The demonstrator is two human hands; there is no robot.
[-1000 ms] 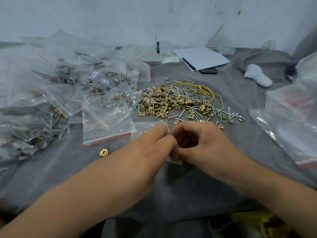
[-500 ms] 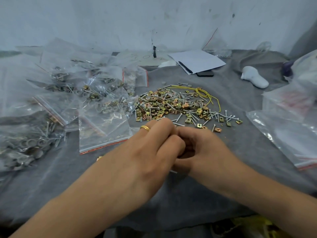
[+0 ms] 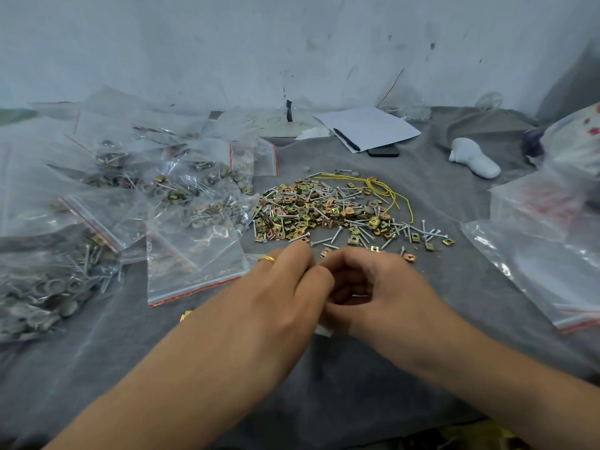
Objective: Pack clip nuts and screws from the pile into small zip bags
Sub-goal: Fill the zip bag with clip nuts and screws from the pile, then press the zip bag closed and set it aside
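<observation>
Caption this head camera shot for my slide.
Both hands work a small zip bag beside the hardware pile.

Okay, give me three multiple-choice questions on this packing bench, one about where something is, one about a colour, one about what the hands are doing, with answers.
1. Where do the filled zip bags lie relative to the loose pile of clip nuts and screws?
A. On the person's left of it
B. On the person's right of it
C. On top of it

2. What colour is the cord lying on the far side of the pile?
A. Blue
B. Yellow
C. Black

3. What are the left hand and right hand doing?
A. Lying flat and far apart
B. One raised in the air
C. Meeting, fingers curled, in front of the pile

Answers:
1 A, the bags with parts in them spread over the left of the grey cloth.
2 B, it shows bright yellow against the metal.
3 C, the fingertips come together over a small clear bag whose corner shows beneath them.
</observation>
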